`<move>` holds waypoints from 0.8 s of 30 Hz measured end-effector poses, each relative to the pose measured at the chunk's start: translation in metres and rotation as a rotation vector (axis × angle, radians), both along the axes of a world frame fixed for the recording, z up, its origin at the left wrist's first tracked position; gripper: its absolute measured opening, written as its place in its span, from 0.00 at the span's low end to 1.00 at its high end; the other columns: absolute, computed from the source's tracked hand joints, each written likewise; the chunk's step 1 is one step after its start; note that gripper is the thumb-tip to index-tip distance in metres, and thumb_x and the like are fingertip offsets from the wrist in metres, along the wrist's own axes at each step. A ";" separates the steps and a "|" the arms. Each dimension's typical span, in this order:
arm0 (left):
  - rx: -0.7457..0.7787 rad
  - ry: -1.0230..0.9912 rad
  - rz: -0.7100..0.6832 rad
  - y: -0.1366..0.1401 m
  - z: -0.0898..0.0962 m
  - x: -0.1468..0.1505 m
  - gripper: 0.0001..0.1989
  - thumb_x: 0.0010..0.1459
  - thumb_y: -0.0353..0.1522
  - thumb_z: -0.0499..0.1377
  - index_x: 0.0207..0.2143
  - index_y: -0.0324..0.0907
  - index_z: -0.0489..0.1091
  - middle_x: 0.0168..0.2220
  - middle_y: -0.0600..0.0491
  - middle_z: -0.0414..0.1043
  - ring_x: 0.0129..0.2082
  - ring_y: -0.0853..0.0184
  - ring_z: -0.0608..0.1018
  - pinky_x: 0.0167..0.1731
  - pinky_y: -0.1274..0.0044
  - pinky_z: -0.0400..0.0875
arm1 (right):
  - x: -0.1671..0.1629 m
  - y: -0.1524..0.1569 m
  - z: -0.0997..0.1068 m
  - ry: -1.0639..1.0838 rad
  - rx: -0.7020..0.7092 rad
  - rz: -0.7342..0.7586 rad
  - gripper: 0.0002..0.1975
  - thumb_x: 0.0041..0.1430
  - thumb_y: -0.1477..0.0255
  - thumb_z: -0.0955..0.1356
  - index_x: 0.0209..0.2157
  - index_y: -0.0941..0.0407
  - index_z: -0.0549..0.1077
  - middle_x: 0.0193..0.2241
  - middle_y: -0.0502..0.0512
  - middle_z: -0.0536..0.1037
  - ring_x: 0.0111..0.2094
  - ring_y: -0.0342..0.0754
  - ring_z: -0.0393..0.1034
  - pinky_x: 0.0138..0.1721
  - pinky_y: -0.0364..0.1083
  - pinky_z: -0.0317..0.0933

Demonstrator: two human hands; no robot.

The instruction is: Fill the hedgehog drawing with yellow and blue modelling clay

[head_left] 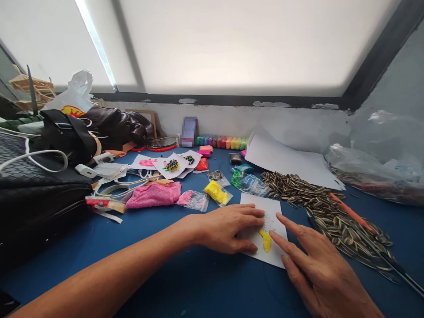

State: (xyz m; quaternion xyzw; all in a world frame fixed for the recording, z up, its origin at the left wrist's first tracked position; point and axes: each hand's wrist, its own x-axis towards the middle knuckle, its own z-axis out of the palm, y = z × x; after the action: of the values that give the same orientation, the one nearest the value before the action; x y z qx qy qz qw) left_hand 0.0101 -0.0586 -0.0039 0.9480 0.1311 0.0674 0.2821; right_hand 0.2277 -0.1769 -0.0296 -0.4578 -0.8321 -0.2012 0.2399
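A small white sheet of paper (248,201) with a fine pencil drawing lies on the blue table. On the drawing's lower part sits a flattened piece of yellow modelling clay (266,242). My left hand (232,227) rests flat on the sheet's left side, fingers stretched out. From the right, my right hand (311,256) reaches over the sheet with its fingers apart; its index fingertip is at the upper edge of the clay. Just beyond the sheet lies a bag of yellow clay (217,193).
Sunflower seeds (308,194) spread to the right, with an orange stick (351,212) and a dark metal tool (380,254) among them. A pink cloth (154,195) and clay bags lie left. Finished clay pictures (172,165), a row of coloured clay (221,142) and white sheets (281,154) are behind.
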 end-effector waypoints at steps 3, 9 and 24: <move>-0.010 -0.031 0.018 0.000 0.001 -0.001 0.27 0.59 0.35 0.64 0.59 0.40 0.65 0.67 0.43 0.55 0.68 0.57 0.57 0.66 0.64 0.52 | 0.004 0.001 -0.004 0.026 -0.004 -0.076 0.19 0.65 0.76 0.61 0.55 0.59 0.71 0.54 0.62 0.75 0.51 0.52 0.72 0.47 0.51 0.69; 0.055 -0.100 0.012 -0.003 0.005 -0.001 0.30 0.53 0.28 0.64 0.59 0.42 0.65 0.67 0.48 0.57 0.70 0.56 0.51 0.67 0.61 0.50 | 0.015 0.006 -0.005 -0.006 -0.006 -0.170 0.22 0.62 0.81 0.57 0.56 0.63 0.68 0.47 0.63 0.80 0.48 0.51 0.75 0.47 0.51 0.70; 0.168 0.105 0.581 -0.013 0.003 0.010 0.06 0.60 0.33 0.56 0.37 0.39 0.69 0.41 0.46 0.73 0.41 0.59 0.76 0.42 0.70 0.70 | 0.007 0.002 0.007 -0.152 0.048 -0.140 0.22 0.61 0.84 0.56 0.52 0.68 0.71 0.38 0.64 0.83 0.40 0.51 0.79 0.39 0.50 0.74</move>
State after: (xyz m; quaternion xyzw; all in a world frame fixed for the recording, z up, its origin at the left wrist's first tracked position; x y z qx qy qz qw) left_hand 0.0199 -0.0712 -0.0014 0.8930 0.4049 0.1068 0.1646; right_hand 0.2348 -0.1746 -0.0224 -0.4924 -0.8089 -0.2714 0.1723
